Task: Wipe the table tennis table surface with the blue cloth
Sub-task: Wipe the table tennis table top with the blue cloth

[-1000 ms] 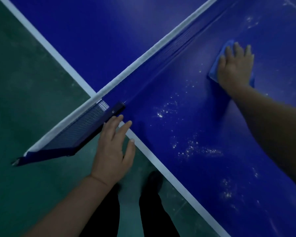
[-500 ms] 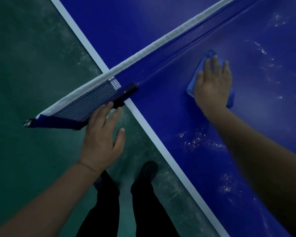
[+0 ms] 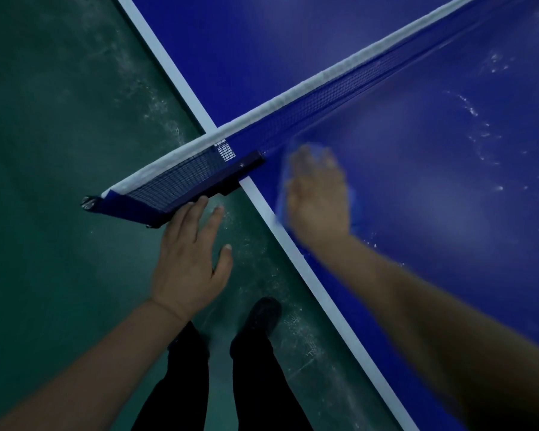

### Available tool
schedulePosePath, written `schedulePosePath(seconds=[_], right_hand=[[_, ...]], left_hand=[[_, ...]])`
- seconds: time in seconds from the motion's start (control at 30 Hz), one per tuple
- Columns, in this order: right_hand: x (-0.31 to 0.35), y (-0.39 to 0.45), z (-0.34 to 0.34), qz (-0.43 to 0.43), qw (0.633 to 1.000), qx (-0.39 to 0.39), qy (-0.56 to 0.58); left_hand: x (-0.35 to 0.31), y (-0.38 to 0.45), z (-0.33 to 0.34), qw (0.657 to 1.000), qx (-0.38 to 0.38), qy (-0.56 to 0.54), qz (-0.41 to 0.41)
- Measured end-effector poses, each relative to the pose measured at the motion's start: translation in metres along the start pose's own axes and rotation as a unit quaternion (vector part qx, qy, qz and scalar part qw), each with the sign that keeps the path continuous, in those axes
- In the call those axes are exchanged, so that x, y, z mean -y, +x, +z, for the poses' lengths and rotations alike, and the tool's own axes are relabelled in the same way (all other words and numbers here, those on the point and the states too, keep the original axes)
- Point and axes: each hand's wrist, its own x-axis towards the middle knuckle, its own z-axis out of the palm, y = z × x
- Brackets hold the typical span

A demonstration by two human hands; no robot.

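The blue table tennis table (image 3: 433, 213) fills the right and top of the head view, with a white edge line. My right hand (image 3: 319, 197) lies flat, fingers straight, pressing the blue cloth (image 3: 355, 206) onto the table close to the white edge and the net; it is blurred by motion and covers most of the cloth. My left hand (image 3: 190, 256) hovers off the table's side with fingers spread, its fingertips at the underside of the net clamp (image 3: 199, 188). White dust specks (image 3: 479, 129) dot the table at the far right.
The net (image 3: 324, 94) with its white top band runs diagonally up to the right, its post (image 3: 91, 203) sticking out past the table edge. Below lies a green floor (image 3: 59, 181) with my dark trousers and shoes (image 3: 259, 315).
My right hand has slid the cloth leftward across the table toward the white edge and net clamp, sweeping the dusty patch. My left hand has stayed by the net clamp.
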Motion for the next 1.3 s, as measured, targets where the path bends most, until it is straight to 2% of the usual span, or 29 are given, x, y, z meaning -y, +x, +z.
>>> schedulePosePath(seconds=[0.07,0.1,0.13,0.17,0.27,0.33,0.4,0.47,0.5,0.53,0.57,0.63,0.7,0.77,0.83,0.9,0.97,1.03,1.1,1.17,1.2,1.23,1.27,1.3], right_hand=[[0.035,-0.036,0.003,-0.151,0.987,0.042,0.045],[0.032,-0.037,0.004,-0.195,0.978,0.059,0.042],[0.023,-0.031,0.004,-0.208,0.975,0.063,0.040],[0.010,-0.021,0.004,-0.180,0.981,0.065,0.034],[-0.007,-0.002,0.004,-0.019,0.999,0.033,0.010],[0.017,-0.010,0.012,-0.063,0.998,0.021,0.007],[0.037,-0.026,0.017,-0.172,0.984,0.028,0.035],[0.019,-0.024,0.016,-0.248,0.967,0.025,0.048],[-0.001,-0.018,0.014,-0.253,0.966,0.020,0.041],[-0.026,-0.010,0.012,-0.225,0.974,0.027,0.028],[-0.057,-0.003,0.010,-0.162,0.986,0.024,0.018],[-0.129,0.006,-0.002,0.002,1.000,0.007,-0.024],[-0.182,-0.001,-0.018,0.141,0.989,0.018,-0.033],[-0.181,-0.016,-0.018,0.250,0.968,0.027,-0.007],[-0.132,-0.036,-0.009,0.252,0.968,0.014,-0.001],[-0.065,-0.065,0.002,0.144,0.989,0.020,0.008],[-0.021,-0.096,0.003,-0.009,0.998,0.053,0.024],[-0.035,-0.108,0.000,-0.084,0.994,0.059,0.038],[-0.086,-0.103,-0.002,-0.027,0.999,0.019,-0.005],[-0.142,-0.095,-0.006,0.138,0.990,0.007,-0.032],[-0.161,-0.092,-0.009,0.242,0.970,0.013,-0.018],[-0.165,-0.088,-0.008,0.327,0.945,0.015,-0.001],[-0.154,-0.083,-0.006,0.373,0.928,0.006,0.009],[-0.131,-0.079,-0.002,0.368,0.930,0.004,0.011]], left_hand=[[0.000,-0.002,0.001,1.000,0.008,0.011,-0.002],[0.000,-0.002,0.000,1.000,0.010,0.017,-0.003],[0.001,-0.002,-0.001,1.000,0.011,0.021,-0.008],[0.002,-0.003,-0.003,1.000,0.012,0.022,-0.017],[0.004,-0.004,-0.006,0.999,0.013,0.012,-0.037],[0.004,-0.004,-0.006,1.000,0.004,0.010,-0.027],[0.004,-0.001,-0.007,1.000,-0.005,0.015,-0.015],[0.007,0.000,-0.008,1.000,-0.004,0.018,-0.011],[0.008,0.000,-0.008,1.000,0.001,0.016,-0.012],[0.009,-0.001,-0.009,1.000,0.005,0.012,-0.016],[0.010,-0.002,-0.009,1.000,0.009,0.007,-0.018],[0.011,-0.002,-0.009,1.000,0.017,0.002,-0.019],[0.009,0.000,-0.010,1.000,0.021,-0.004,-0.023],[0.006,0.003,-0.011,0.999,0.012,-0.020,-0.023],[-0.001,0.008,-0.011,0.999,-0.006,-0.040,-0.008],[-0.011,0.015,-0.007,0.998,-0.015,-0.056,0.028],[-0.021,0.026,-0.001,0.995,-0.016,-0.069,0.075],[-0.032,0.041,0.005,0.990,-0.001,-0.077,0.119],[-0.043,0.058,0.010,0.983,0.033,-0.081,0.159],[-0.049,0.076,0.014,0.975,0.058,-0.072,0.202],[-0.051,0.086,0.016,0.970,0.070,-0.064,0.222],[-0.053,0.095,0.018,0.966,0.081,-0.056,0.238],[-0.054,0.106,0.020,0.962,0.090,-0.048,0.252],[-0.054,0.116,0.022,0.960,0.096,-0.040,0.261]])
